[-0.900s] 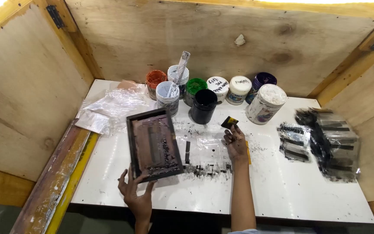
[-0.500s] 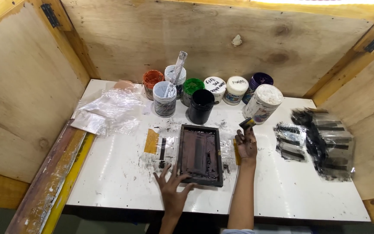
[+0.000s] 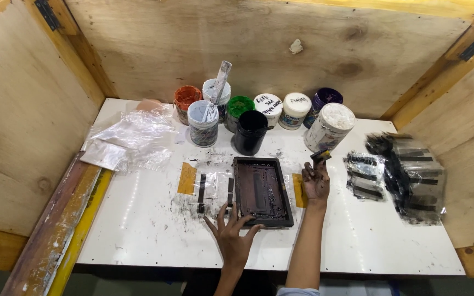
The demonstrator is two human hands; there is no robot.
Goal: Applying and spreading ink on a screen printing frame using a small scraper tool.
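A small dark printing screen frame (image 3: 261,192) lies flat on the white table (image 3: 149,230), smeared with black ink. My left hand (image 3: 232,238) rests with fingers spread on the frame's near left corner. My right hand (image 3: 316,180), stained with ink, sits just right of the frame and is closed on a small black and yellow squeegee (image 3: 320,156). Left of the frame a clear sheet with black printed strips (image 3: 208,189) is taped down with yellow tape (image 3: 187,178).
Several ink tubs stand along the back: an orange tub (image 3: 186,101), a white tub with a stirring stick (image 3: 203,121), a black cup (image 3: 250,131), a large white jar (image 3: 330,127). Crumpled plastic bags (image 3: 130,140) lie left. Ink-smeared plastic sheets (image 3: 407,172) lie right. Plywood walls enclose the table.
The screen frame has shifted from the left part of the table to the right and now lies flat, uncovering the taped printed sheet. Both hands moved right with it.
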